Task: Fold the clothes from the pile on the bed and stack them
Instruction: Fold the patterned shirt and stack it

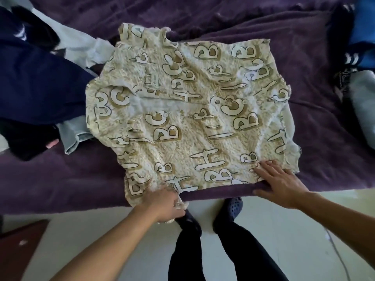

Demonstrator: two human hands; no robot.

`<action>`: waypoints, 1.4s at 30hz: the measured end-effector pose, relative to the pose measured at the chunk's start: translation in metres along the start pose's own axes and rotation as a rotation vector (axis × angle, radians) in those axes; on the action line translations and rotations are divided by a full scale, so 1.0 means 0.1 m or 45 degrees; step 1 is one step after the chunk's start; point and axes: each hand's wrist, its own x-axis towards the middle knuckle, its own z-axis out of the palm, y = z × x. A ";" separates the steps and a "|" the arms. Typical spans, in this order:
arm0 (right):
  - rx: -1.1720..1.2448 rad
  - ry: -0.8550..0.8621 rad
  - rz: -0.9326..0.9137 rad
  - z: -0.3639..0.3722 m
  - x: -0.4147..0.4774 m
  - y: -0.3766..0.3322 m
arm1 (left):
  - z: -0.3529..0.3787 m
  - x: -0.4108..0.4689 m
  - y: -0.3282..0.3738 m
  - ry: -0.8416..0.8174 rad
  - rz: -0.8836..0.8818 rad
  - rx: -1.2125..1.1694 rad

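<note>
I see the printed shirt (188, 110) spread out on the purple bed cover (223, 19), lying mostly flat and taking up the middle of the bed. The fabric is cream with a fine tan speckle and covered in big white letters, B, C and H, outlined dark with tan shadows. It's wrinkled all over, with a small label (151, 81) showing up near the far end. The far left part is bunched. The near hem runs along the bed edge, and its left corner hangs over the side.

Left hand (164, 203) grips that hanging corner, fingers curled round a wad of cloth. Right hand (282, 183) lies flat on the near right corner, fingers straight and together, pressing the cloth down, thumb out along the bed edge, nothing grasped.

Pile sits at left, touching the shirt: a navy garment (40, 82), a pale blue piece (75, 136), a black one (26, 138). At the right edge a blue striped item (363, 31) and a grey item (363, 110), well apart from the shirt
</note>
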 end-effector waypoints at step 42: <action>0.039 0.447 0.316 -3.30 3.14 0.05 | -3.79 2.36 -2.30 1.125 -0.352 -1.474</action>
